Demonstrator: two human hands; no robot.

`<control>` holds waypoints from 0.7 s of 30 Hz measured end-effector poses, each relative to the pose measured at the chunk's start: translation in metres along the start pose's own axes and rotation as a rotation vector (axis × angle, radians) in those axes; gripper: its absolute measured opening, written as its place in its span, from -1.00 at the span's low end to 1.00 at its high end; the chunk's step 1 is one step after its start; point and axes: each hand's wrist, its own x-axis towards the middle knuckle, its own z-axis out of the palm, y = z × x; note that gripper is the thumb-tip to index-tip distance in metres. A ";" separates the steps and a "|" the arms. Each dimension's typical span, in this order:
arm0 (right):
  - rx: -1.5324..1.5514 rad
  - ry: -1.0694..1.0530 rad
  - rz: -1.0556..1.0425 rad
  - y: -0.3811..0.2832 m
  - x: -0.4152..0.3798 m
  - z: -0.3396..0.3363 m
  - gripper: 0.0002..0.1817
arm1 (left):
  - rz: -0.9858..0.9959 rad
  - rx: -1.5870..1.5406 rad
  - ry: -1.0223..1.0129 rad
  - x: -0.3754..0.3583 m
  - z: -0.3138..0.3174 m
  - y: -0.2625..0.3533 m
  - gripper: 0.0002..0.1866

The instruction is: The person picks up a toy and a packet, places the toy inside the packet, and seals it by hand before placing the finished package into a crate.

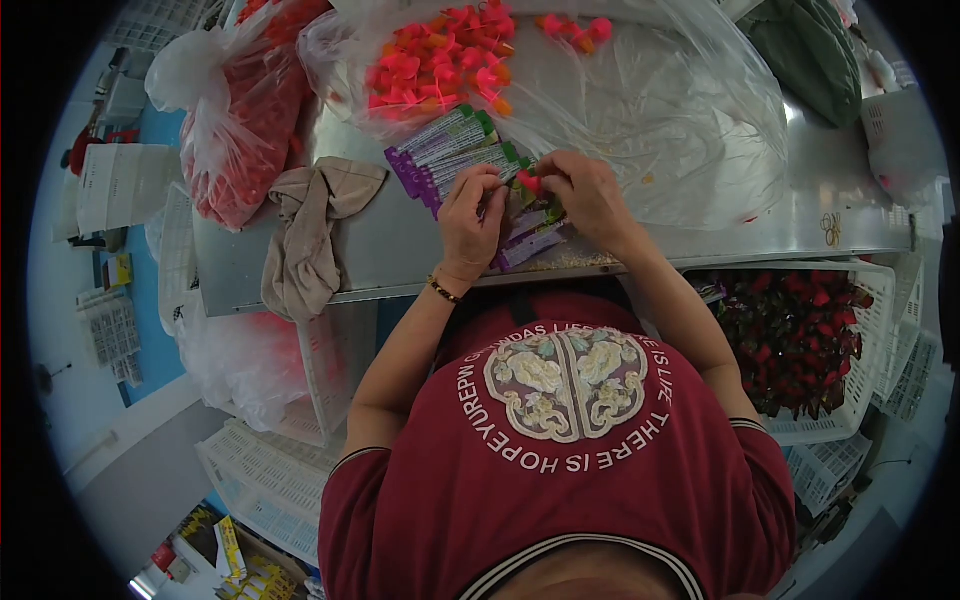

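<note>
My left hand (472, 222), fingers curled in a pinch, is at the edge of a small printed packet (522, 200) near the table's front edge. Just to the right, my right hand (590, 198) pinches a small red plastic piece (529, 182) at the packet's green end. Beneath and beyond my hands lies a fanned row of purple, silver and green packets (440, 155). Past them, a heap of pink-red pieces with orange parts (440, 58) rests on clear plastic sheeting (670, 110). My fingers partly cover the packet between them.
A crumpled beige cloth (315, 225) hangs over the metal table's (390, 250) left front edge. Behind it stands a bag of red pieces (245, 130). A white basket (865, 360) of red-and-dark packed items (795, 340) sits below on the right. Rubber bands (831, 229) lie near the right edge.
</note>
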 end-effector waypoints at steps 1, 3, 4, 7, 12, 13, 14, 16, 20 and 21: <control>0.101 -0.040 0.140 -0.004 0.001 -0.004 -0.84 | 0.038 -0.012 -0.014 0.001 -0.003 0.001 -0.91; 0.202 -0.078 0.282 -0.006 0.001 -0.005 -0.85 | 0.076 -0.024 -0.030 0.002 -0.003 0.001 -0.91; 0.146 -0.055 0.184 -0.005 0.000 -0.004 -0.85 | 0.085 -0.028 -0.030 0.002 -0.003 0.000 -0.90; -0.027 0.021 -0.085 -0.003 -0.002 0.004 -0.82 | 0.097 -0.034 -0.026 0.004 0.002 -0.001 -0.89; -0.091 0.114 -0.181 -0.014 -0.003 0.000 -0.70 | 0.102 -0.064 0.017 0.007 0.007 0.008 -0.88; 0.085 0.080 -0.020 -0.017 -0.003 0.000 -0.67 | 0.062 -0.086 0.025 0.008 0.007 0.011 -0.88; 0.262 0.044 0.141 -0.019 -0.003 -0.001 -0.63 | 0.021 -0.108 0.034 0.009 0.008 0.013 -0.88; 0.332 -0.019 0.208 -0.024 -0.001 -0.001 -0.62 | 0.070 -0.080 0.044 0.010 0.013 0.010 -0.88; 0.381 -0.036 0.127 -0.018 0.002 -0.001 -0.60 | 0.081 -0.128 0.026 0.018 0.013 0.009 -0.91; 0.379 -0.035 0.125 -0.015 0.004 -0.005 -0.60 | 0.084 -0.129 0.028 0.023 0.008 0.012 -0.91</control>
